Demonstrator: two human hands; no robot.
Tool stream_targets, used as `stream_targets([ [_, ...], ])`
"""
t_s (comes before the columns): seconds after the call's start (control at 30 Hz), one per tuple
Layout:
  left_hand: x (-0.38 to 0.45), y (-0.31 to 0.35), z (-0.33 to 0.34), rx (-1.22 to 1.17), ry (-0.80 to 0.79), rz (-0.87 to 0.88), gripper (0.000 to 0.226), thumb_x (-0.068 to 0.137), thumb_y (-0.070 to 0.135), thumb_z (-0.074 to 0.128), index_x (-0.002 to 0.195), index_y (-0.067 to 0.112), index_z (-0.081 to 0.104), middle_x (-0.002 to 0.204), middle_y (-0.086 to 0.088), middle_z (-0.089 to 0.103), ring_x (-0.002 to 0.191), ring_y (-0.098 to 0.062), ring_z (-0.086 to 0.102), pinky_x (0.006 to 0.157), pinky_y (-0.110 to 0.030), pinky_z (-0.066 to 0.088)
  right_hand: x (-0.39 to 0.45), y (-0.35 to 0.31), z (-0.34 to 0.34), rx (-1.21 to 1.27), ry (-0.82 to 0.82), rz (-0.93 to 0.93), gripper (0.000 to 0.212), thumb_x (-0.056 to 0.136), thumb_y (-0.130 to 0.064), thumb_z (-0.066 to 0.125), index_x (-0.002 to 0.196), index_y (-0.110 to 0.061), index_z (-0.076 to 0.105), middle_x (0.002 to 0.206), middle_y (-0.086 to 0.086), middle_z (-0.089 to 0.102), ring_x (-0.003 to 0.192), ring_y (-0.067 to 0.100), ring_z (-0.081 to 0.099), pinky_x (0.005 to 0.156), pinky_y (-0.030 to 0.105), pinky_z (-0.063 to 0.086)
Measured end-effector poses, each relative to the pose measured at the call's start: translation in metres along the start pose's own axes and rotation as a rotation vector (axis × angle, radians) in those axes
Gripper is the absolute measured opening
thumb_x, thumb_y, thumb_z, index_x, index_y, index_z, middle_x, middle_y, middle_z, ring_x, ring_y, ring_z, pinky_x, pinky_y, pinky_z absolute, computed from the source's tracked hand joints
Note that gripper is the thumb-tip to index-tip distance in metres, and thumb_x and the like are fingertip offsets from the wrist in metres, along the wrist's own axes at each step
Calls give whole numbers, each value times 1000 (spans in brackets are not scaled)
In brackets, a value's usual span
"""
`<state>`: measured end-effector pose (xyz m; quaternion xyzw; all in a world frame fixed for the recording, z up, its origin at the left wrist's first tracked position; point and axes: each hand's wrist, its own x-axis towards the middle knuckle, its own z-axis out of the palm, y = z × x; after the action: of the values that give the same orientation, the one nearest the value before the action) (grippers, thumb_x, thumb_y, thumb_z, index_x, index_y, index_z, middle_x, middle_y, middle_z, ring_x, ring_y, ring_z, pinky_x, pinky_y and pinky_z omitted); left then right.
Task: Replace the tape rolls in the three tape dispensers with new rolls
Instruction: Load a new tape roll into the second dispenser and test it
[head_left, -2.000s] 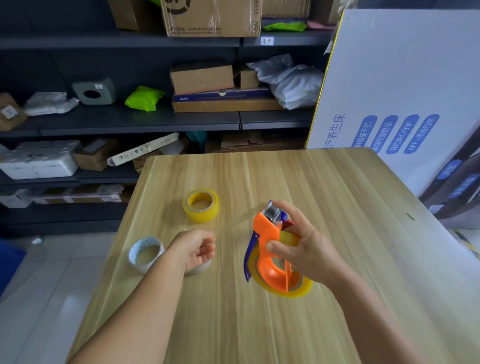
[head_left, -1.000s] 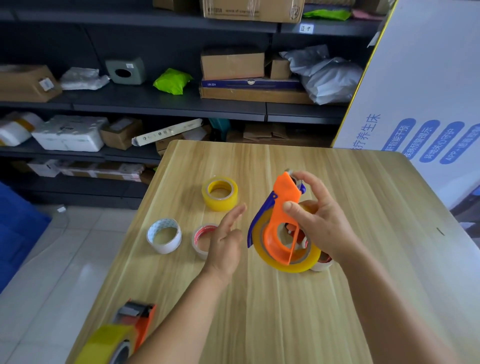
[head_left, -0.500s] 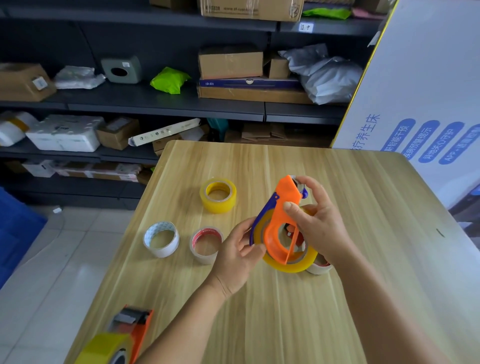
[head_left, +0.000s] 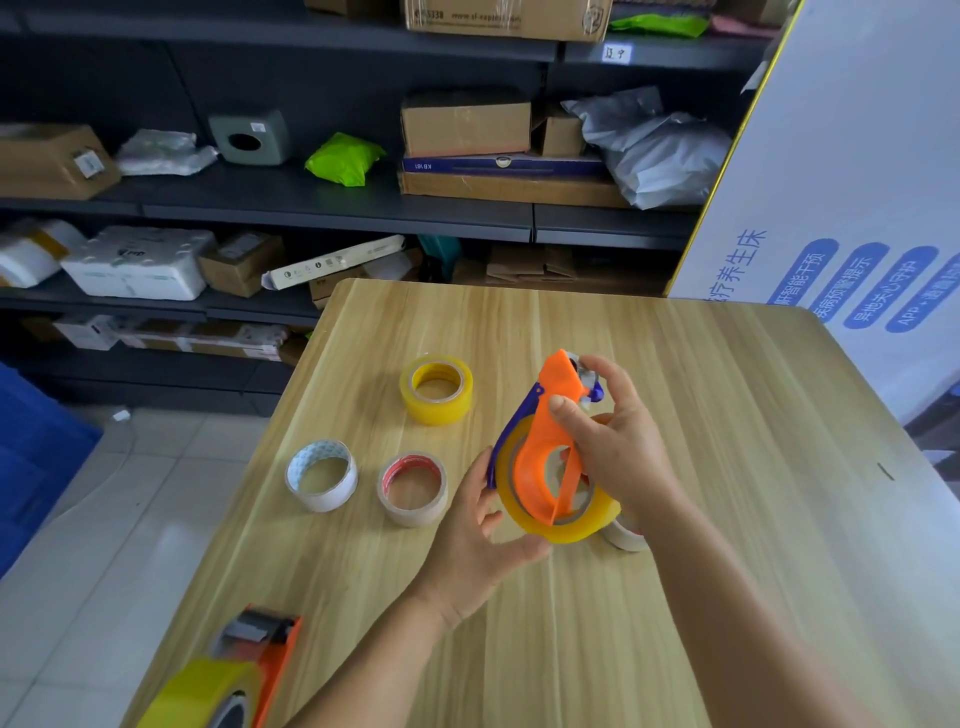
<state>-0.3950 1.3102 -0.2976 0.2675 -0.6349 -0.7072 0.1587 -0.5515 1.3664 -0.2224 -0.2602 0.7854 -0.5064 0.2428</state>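
Note:
My right hand (head_left: 618, 447) grips an orange tape dispenser (head_left: 550, 457) with a blue guard, held above the wooden table (head_left: 727, 415). A yellow tape roll (head_left: 571, 527) sits in the dispenser. My left hand (head_left: 478, 535) cups that roll from the lower left, fingers touching its rim. On the table lie a loose yellow roll (head_left: 437, 389), a white roll (head_left: 322, 475) and a red-printed roll (head_left: 413, 488). Another pale roll (head_left: 626, 535) shows partly behind the dispenser. A second orange dispenser (head_left: 249, 660) with a yellow roll lies at the near left corner.
Dark shelving (head_left: 311, 197) with cartons and bags runs behind the table. A large white printed box (head_left: 841, 208) stands at the right, against the table's far right edge. Tiled floor (head_left: 104, 519) and a blue bin (head_left: 31, 457) lie to the left.
My left hand let go of the pulled tape strand, swung in and now holds the yellow roll's lower left rim. The dispenser stays in my right hand. My view has shifted left.

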Motion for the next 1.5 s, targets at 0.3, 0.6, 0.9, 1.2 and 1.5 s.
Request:
stream_targets([
  [0.3, -24, -16, 15, 42, 170, -24, 121, 60, 28, 84, 149, 40, 3, 147, 11, 38, 126, 3, 46, 102, -21, 44, -5, 7, 24, -60, -47, 93, 53, 83, -52, 64, 130, -45, 40, 86, -15, 59, 84, 20, 67, 79, 47, 57],
  [0.6, -52, -26, 15, 77, 358, 48, 106, 53, 44, 90, 142, 39, 32, 137, 3, 50, 125, -16, 52, 101, -46, 47, -30, 5, 44, -144, -155, 138, 53, 89, -48, 57, 136, -35, 38, 106, -7, 54, 109, 23, 58, 95, 41, 46],
  [0.9, -117, -45, 1, -127, 317, -84, 84, 52, 33, 81, 128, 37, 45, 110, 13, 69, 100, -1, 65, 75, -17, 53, -81, 13, 76, -133, -321, 256, 72, 85, -44, 58, 147, -43, 20, 131, -1, 54, 111, 23, 56, 97, 41, 48],
  [1.2, -204, -79, -26, -195, 287, -156, 69, 64, 30, 81, 128, 22, 54, 120, -5, 68, 115, -24, 62, 100, -43, 47, -168, 25, 112, -82, -347, 313, 86, 87, -44, 60, 150, -44, 2, 141, -4, 45, 108, 21, 49, 88, 37, 45],
  [1.5, -238, -94, -29, -379, 304, -302, 64, 54, 49, 77, 111, 21, 66, 106, 6, 72, 106, -11, 60, 90, -25, 41, -219, 45, 137, 114, -285, 510, 85, 83, -22, 55, 152, -33, 7, 143, 4, 41, 115, 29, 55, 98, 51, 47],
])
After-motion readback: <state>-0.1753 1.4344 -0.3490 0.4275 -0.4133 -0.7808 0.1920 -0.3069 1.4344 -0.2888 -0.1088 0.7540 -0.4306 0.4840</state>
